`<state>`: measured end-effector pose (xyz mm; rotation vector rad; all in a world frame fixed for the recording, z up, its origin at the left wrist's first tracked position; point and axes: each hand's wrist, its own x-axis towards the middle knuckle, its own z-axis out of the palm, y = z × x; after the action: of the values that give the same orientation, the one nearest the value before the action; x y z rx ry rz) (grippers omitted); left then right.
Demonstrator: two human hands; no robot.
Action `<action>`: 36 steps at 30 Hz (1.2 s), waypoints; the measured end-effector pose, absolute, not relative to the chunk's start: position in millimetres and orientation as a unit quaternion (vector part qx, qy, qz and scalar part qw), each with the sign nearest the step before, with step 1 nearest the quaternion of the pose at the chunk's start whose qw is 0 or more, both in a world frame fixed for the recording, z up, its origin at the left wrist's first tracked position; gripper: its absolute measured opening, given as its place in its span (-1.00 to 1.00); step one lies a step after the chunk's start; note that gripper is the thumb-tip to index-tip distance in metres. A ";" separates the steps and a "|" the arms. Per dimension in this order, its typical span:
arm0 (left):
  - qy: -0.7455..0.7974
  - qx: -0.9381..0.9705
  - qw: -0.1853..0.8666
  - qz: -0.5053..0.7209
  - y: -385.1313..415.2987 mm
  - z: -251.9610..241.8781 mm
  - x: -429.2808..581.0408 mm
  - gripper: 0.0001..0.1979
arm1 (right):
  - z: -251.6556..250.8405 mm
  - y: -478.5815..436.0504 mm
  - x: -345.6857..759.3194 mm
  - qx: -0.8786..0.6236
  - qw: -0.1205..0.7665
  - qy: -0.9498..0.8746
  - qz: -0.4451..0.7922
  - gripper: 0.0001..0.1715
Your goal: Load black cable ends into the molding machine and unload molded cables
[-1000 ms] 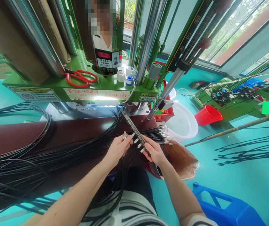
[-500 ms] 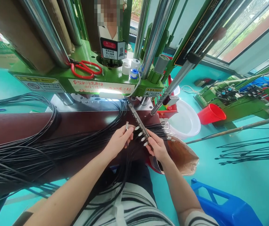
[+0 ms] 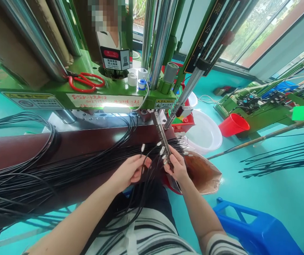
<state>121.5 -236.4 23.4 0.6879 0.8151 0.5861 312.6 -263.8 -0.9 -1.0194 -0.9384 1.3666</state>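
Observation:
My left hand (image 3: 134, 169) pinches a black cable with a silver connector (image 3: 143, 148) pointing up above the fingertips. To its right, my right hand (image 3: 176, 163) grips the lower end of a long metal bar (image 3: 162, 136). Several silver connectors sit along the bar's left side near my right fingers, and black cables (image 3: 145, 191) hang from there toward my lap. The bar's far end lies near the front edge of the green machine. Behind my hands, a thick bundle of black cables (image 3: 88, 159) lies across the brown surface (image 3: 69, 141).
Red-handled scissors (image 3: 86, 83) and small tape rolls (image 3: 132, 79) lie on the green machine (image 3: 93, 65). At right are a brown paper bag (image 3: 205, 175), a white tub (image 3: 205, 131), a red bucket (image 3: 234, 124) and a blue stool (image 3: 260, 226). A person is partly visible behind the machine.
My left hand has moved slightly left and down, away from the bar, with the connector now standing above its fingers. The bar is steeper, and the whole view has shifted.

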 end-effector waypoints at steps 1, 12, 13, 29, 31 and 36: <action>0.361 0.330 0.842 0.228 -236.7 23.3 123.3 -0.72 | -1.1 -264.0 313.0 -0.431 0.562 -0.398 0.583 -0.41; 0.185 0.373 0.909 0.016 -229.2 16.8 137.9 -0.66 | -8.5 -262.2 317.0 -0.386 0.571 -0.391 0.610 -0.45; 0.195 0.377 0.905 0.021 -229.9 17.1 138.4 -0.67 | -9.4 -262.3 317.7 -0.383 0.572 -0.387 0.613 -0.46; 0.353 0.747 0.563 0.003 -237.7 50.7 112.5 -0.76 | -13.4 -265.5 317.0 -0.365 0.612 -0.355 0.605 -0.45; 0.337 0.746 0.573 0.040 -236.9 49.9 115.1 -0.77 | -15.2 -265.1 317.4 -0.363 0.610 -0.360 0.606 -0.43; 0.329 0.657 0.669 0.116 -234.0 44.6 129.9 -0.85 | -18.3 -264.3 317.7 -0.336 0.614 -0.364 0.615 -0.46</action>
<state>129.9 -234.0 44.6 1.4805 0.7411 0.2615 317.7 -264.3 -18.3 -0.7735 -0.8385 1.4166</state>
